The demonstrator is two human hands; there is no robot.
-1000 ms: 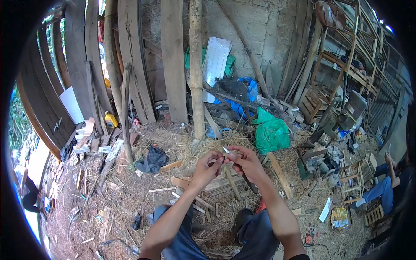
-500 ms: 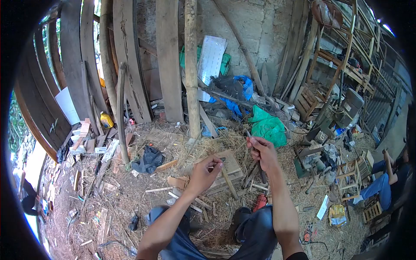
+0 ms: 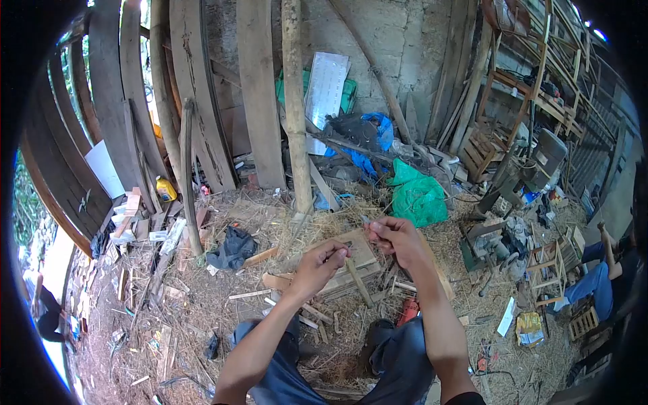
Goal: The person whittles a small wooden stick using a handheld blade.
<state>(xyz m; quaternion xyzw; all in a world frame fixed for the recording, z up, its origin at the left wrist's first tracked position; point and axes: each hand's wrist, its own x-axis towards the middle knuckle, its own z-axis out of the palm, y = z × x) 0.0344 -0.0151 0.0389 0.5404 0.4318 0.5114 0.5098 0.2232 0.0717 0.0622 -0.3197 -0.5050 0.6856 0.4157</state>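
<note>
My left hand (image 3: 318,270) is closed in a pinch, with a tiny dark bit at the fingertips that is too small to name. To its right and slightly higher, my right hand (image 3: 397,241) pinches a small, thin grey pointed piece (image 3: 366,219) that sticks up past the thumb and finger. The two hands are close but apart. Beneath them lies a wooden block (image 3: 363,255) on the straw-covered ground, and a narrow wooden stick (image 3: 358,282) slants down in front of it. A light wooden strip (image 3: 437,264) shows beside my right forearm.
A green plastic bag (image 3: 418,196) and blue sheeting (image 3: 378,131) lie behind the hands. A wooden post (image 3: 293,108) stands ahead. To the left are a black bag (image 3: 233,248) and a yellow bottle (image 3: 165,188). A red object (image 3: 408,312) is by my knee. Other people sit at both edges.
My right hand has moved left and slightly down, closer to my left hand, still pinching the small grey piece. My left hand has barely moved. The wooden strip by my right forearm has come into view.
</note>
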